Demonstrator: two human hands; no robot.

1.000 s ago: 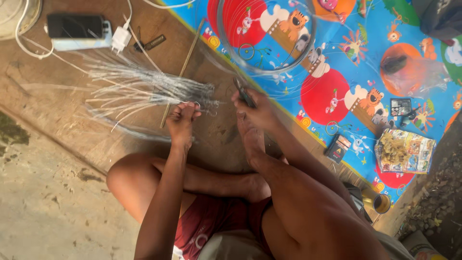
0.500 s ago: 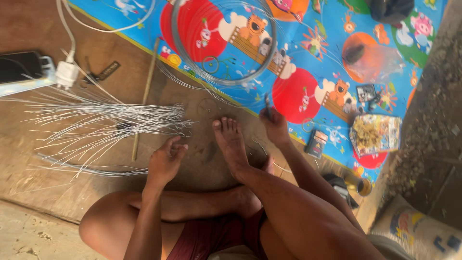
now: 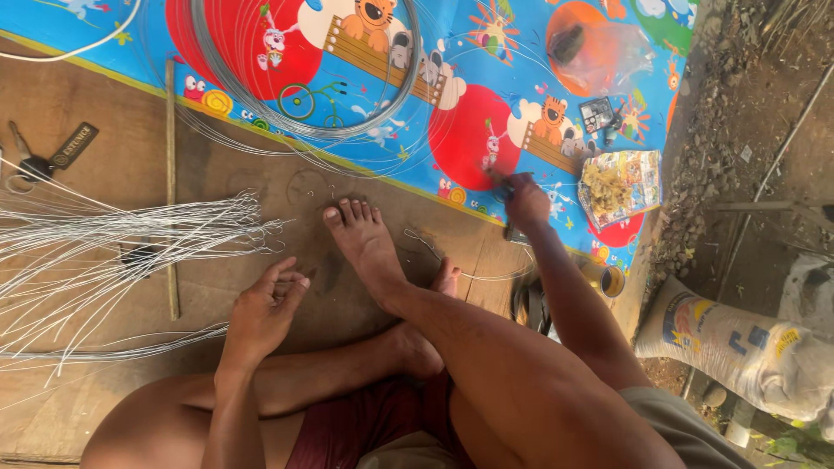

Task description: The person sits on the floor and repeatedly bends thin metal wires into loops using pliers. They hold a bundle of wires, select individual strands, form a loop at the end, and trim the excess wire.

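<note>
My left hand (image 3: 261, 308) rests on the brown board beside my right foot (image 3: 369, 247), fingers loosely apart and holding nothing. Just left of it lies a bundle of straight grey wire pieces (image 3: 130, 239) with looped ends. My right hand (image 3: 526, 201) is stretched out to the right over the edge of the colourful play mat (image 3: 486, 130), closed around a small dark tool (image 3: 505, 188). A thin bent wire (image 3: 434, 252) lies between my foot and that arm. A large coil of grey wire (image 3: 304, 95) sits on the mat above.
A thin wooden stick (image 3: 171, 191) lies upright across the board, with keys and a dark tag (image 3: 52, 152) at the left. A printed packet (image 3: 621, 187), a clear plastic bag (image 3: 599, 48) and a small tin (image 3: 612, 280) are to the right. A filled sack (image 3: 738, 347) lies on the dirt.
My right hand has moved away from my foot to the right, onto the mat, taking the dark tool along. My left hand has let go of the wire ends and drawn back.
</note>
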